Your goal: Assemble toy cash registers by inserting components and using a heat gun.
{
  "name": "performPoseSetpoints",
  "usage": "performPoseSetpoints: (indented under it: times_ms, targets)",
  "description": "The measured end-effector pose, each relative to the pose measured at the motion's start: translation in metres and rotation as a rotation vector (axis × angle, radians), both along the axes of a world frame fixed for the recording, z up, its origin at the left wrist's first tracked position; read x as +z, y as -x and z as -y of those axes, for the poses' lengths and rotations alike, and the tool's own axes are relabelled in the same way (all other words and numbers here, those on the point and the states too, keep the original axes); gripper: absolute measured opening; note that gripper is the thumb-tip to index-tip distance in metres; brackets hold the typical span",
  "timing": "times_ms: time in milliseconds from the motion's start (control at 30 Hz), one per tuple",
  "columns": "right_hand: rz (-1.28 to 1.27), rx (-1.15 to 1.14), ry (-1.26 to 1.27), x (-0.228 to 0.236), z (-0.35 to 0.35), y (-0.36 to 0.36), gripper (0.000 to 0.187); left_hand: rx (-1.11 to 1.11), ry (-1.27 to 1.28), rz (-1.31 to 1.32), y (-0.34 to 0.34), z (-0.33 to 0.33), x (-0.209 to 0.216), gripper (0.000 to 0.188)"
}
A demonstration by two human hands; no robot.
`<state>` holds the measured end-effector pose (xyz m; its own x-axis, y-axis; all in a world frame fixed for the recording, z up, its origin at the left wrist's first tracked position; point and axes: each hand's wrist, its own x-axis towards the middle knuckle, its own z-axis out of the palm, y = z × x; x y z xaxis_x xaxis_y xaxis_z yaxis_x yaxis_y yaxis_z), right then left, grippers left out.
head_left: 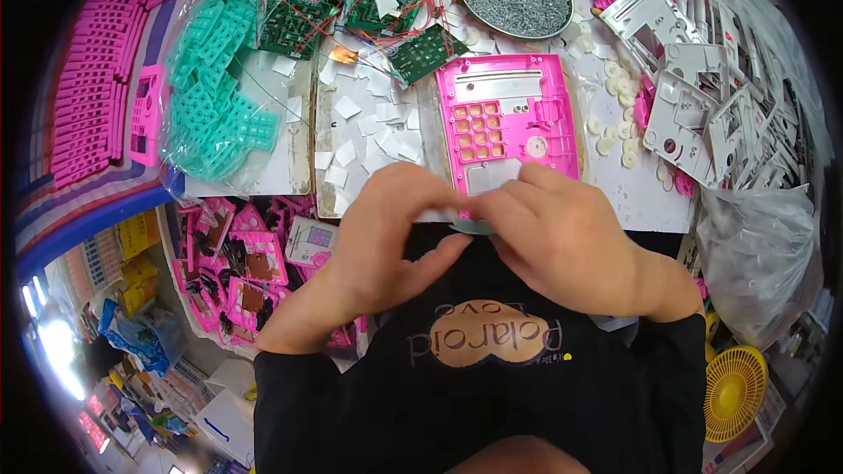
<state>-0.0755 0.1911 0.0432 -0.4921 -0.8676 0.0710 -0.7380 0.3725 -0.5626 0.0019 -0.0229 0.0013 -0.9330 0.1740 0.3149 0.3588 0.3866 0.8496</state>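
Note:
Close to my body, at the table's front edge, my left hand (391, 233) and my right hand (558, 233) meet. Between their fingertips is a small pale green piece (474, 227), mostly hidden by the fingers, so its kind does not show. Both hands are closed on it, thumbs and forefingers curled inward. Just beyond the hands a pink plastic casing half (562, 110) lies with its inside up. It has a grid of square key holes, a clear window, and a round speaker spot.
Green circuit boards (426, 54) with red wires and a round tin of screws (516, 0) lie at the back. Teal keypads (211, 96) are on the left, white plastic parts (689, 114) on the right. A box of pink assemblies (255, 254) stands at lower left.

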Motion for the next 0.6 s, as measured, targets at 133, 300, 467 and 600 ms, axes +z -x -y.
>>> performPoseSetpoints:
  times_ms: [133, 300, 467, 600]
  targets:
    - [0.469, -0.196, 0.133, -0.018, -0.011, 0.033, 0.038, 0.278, 0.279, -0.001, 0.036, 0.033, -0.002, 0.042]
    - [0.646, -0.39, 0.202, -0.041, 0.006, 0.047, 0.046, 0.182, 0.708, -0.293, 0.093, 0.045, -0.017, 0.036]
    - [0.299, -0.328, 0.087, -0.046, 0.013, 0.049, 0.047, 0.127, 0.695, -0.279, 0.105, 0.056, -0.039, 0.03]
    - [0.078, -0.279, 0.051, -0.046, 0.013, 0.052, 0.049, 0.327, 0.345, -0.139, 0.103, 0.059, -0.031, 0.018]
